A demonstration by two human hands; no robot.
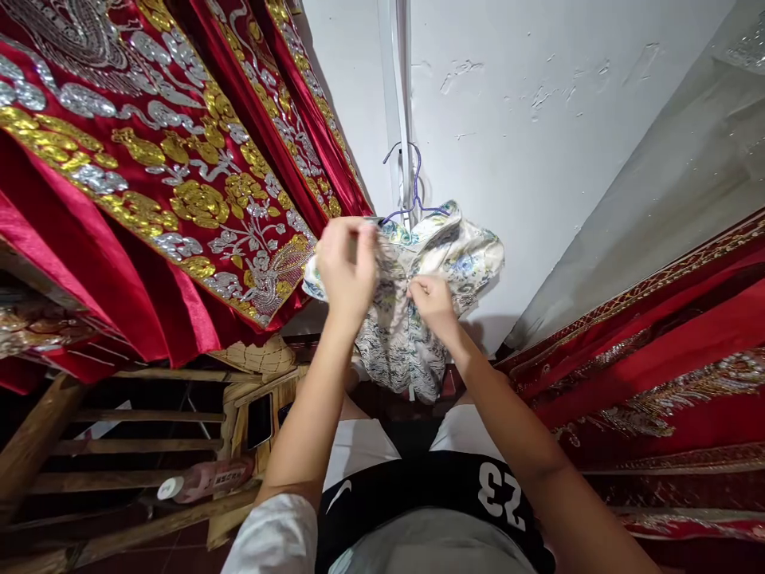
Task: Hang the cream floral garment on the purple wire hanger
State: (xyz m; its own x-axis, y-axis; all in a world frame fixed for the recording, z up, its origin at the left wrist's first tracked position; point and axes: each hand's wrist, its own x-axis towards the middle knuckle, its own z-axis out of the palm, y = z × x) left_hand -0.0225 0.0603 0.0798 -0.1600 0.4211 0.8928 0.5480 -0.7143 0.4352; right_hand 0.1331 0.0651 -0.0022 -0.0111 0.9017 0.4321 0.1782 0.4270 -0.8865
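A pale blouse [394, 343] with a blue, green and yellow floral print hangs from a purple wire hanger [417, 187] against the wall. At the middle of its front, my right hand [433, 303] is closed in a pinch on the fabric near the front opening. My left hand [347, 267] is raised in front of the blouse's left shoulder, just below the hanger. Its thumb and fingers come together, but the fingertips are smeared by motion and what they hold, if anything, does not show.
Red velvet cloth [203, 199] with gold and silver sequins hangs close on the left. Red embroidered garments [669, 383] hang on the right. A wooden rack [137, 442] at lower left bears a phone [260, 420] and a pink bottle [206, 481].
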